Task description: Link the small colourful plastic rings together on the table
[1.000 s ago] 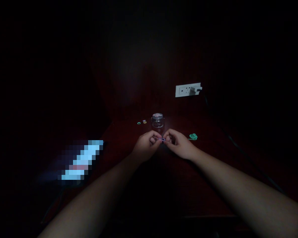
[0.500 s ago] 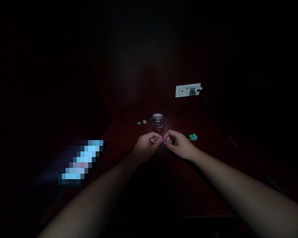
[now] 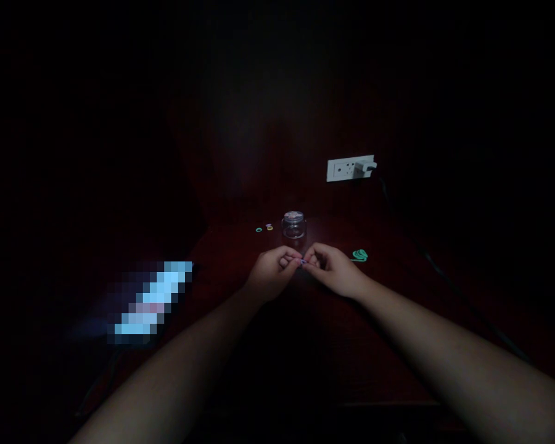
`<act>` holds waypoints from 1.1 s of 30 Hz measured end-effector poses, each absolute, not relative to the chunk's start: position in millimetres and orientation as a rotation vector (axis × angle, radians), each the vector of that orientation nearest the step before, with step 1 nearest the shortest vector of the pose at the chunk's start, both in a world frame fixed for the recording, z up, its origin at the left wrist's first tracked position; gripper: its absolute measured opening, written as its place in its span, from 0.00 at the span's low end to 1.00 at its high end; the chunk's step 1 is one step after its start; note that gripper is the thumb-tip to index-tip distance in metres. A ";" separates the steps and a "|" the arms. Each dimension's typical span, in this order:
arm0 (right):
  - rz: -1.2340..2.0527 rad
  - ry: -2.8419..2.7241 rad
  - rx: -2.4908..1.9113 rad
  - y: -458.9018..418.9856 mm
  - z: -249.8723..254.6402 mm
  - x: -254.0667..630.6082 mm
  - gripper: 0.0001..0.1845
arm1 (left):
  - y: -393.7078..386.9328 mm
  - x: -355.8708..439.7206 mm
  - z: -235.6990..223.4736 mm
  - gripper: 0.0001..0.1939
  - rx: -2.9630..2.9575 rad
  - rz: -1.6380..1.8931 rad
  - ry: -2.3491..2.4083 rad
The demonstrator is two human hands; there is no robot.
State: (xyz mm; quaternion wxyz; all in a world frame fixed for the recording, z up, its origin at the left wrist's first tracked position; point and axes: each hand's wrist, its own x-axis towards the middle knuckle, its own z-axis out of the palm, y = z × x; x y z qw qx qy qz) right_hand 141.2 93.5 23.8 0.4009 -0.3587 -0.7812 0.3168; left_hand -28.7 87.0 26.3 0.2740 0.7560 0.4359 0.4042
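A small purple ring, perhaps a hair tie (image 3: 303, 262), is pinched between my two hands over the dark red table. My left hand (image 3: 276, 271) grips its left side with thumb and forefinger. On the other side, my right hand (image 3: 332, 267) pinches it the same way, the fingertips of both hands almost touching. Just beyond the hands stands a clear lidded jar (image 3: 294, 226). To the right of my right hand lies a coiled green cord (image 3: 359, 255). Most of the purple ring is hidden by my fingers.
Small coloured rings (image 3: 269, 227), including a yellow one, lie left of the jar beside a green ring (image 3: 259, 230). A bright blurred screen (image 3: 155, 302) is at the left. A white wall socket (image 3: 350, 168) holds a plug, and a cable (image 3: 462, 296) runs down the right.
My hands stay nearly in place. The purple ring between my fingertips now looks narrower, its round opening less visible.
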 end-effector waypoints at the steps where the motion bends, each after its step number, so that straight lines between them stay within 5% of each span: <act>1: 0.812 -1.978 -0.905 93.6 23.3 141.2 0.07 | 86.8 -28.7 26.8 0.11 2.031 1.090 1.171; 33: 0.630 -2.057 -1.014 94.0 25.6 143.3 0.14 | 82.1 -26.1 27.5 0.09 2.116 0.994 1.181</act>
